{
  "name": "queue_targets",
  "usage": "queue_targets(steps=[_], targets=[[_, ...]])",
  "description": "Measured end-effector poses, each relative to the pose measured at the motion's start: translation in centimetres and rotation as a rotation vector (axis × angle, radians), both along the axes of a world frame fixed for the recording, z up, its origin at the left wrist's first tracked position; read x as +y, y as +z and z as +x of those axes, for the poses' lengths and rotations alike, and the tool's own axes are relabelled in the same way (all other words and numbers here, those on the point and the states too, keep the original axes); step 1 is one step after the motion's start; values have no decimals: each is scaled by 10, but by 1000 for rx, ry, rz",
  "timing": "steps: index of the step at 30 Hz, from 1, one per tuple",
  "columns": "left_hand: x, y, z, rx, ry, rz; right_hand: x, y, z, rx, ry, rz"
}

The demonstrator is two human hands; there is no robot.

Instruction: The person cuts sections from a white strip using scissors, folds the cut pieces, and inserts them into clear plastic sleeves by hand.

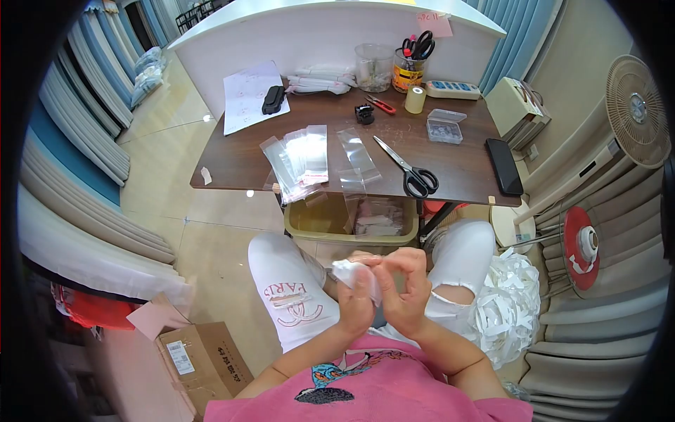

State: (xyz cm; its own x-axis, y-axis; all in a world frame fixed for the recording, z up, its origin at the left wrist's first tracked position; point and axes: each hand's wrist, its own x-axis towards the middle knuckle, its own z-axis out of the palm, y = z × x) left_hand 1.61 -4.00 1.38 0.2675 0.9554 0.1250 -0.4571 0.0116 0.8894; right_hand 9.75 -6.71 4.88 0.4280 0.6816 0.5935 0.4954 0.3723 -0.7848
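Note:
Over my lap, my left hand (pixel 357 304) is closed around a small, soft white bundle (pixel 344 270), whose exact kind I cannot make out. My right hand (pixel 406 290) is right beside it, thumb and forefinger pinched together at the bundle's edge; what lies between these fingertips is too small to tell. Ahead on the brown table (pixel 232 165) lie clear plastic bags (pixel 306 156), a few clear strips (pixel 358 156) and black-handled scissors (pixel 420 181).
A yellow-green bin (pixel 299 228) sits under the table's front edge. White strips (pixel 508 302) are heaped at my right, near a red reel (pixel 581 246). A cardboard box (pixel 211 355) stands at lower left. On the table are a phone (pixel 503 167) and a small clear box (pixel 444 130).

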Motion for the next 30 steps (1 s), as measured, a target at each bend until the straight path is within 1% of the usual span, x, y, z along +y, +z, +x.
queue_targets(steps=[2,3,4,5,6,8,9,11,12,14,15,16,18,19,20,23,25,27,28,30], targets=[[12,2,-7,-289,-38,-30,2,1,9,5,16,-1],[20,15,-8,-368,7,-112,3,-6,22,-12,181,-161],[28,22,-13,-381,27,-151,1,-16,38,-31,347,-320],[36,27,-19,-398,50,-188,-5,-31,60,69,669,-639],[42,28,-24,-394,79,-175,-9,-30,76,63,672,-640],[51,28,-34,-424,101,-159,-11,-25,96,240,1217,-1004],[54,27,-38,-450,121,-145,-17,-20,96,441,1213,-962],[55,18,-40,-435,111,-123,-18,-4,93,651,1166,-829],[52,8,-40,-371,42,-139,-16,11,91,590,1077,-906],[41,0,-35,-201,-119,-149,-2,23,66,319,1010,-379],[35,-5,-28,-146,-128,3,2,27,59,266,942,-384],[30,-10,-19,-90,-135,155,8,25,49,262,942,-375],[10,-8,-6,-268,-142,5,15,17,32,410,877,-248],[8,-3,-10,-291,-275,-73,16,16,31,463,890,-279],[7,-3,-12,-290,-273,-73,16,15,29,464,892,-278],[6,-2,-17,-253,-314,-95,15,14,27,429,818,-278],[8,0,-20,15,-372,-39,14,20,28,271,733,-327],[13,13,-17,-100,-131,79,26,19,48,-18,569,-174],[31,-2,-33,374,87,528,32,30,62,-165,401,-210],[57,25,-59,-350,96,-8,54,26,101,-558,25,-269]])
